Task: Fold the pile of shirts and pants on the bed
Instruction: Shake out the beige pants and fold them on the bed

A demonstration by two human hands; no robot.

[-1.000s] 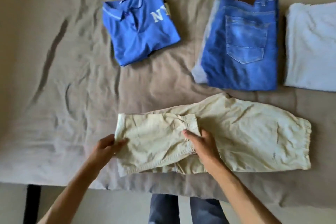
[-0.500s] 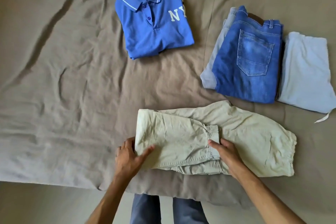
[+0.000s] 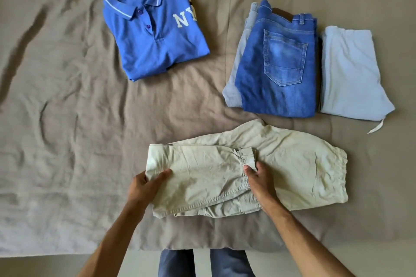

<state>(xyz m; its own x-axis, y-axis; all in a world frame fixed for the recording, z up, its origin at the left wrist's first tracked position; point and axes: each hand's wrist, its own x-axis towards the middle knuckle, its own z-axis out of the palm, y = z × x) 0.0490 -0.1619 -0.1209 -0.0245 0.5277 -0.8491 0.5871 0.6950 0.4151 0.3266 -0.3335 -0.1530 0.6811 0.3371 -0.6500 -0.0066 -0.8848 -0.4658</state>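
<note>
Step in hand: folding the beige pants, which lie at the near edge of the bed. One end is already doubled over onto the middle. My left hand pinches the folded left edge, thumb on top, fingers under the cloth. My right hand grips the gathered cuff at the middle, fingers curled round it. Next move, as I judge it: lift both grips together and carry this section right, over the flat half, edges aligned. Cloth is thin, wrinkled, limp; likely to slump unless held taut. Polo, jeans and a pale garment sit folded on the far side.
</note>
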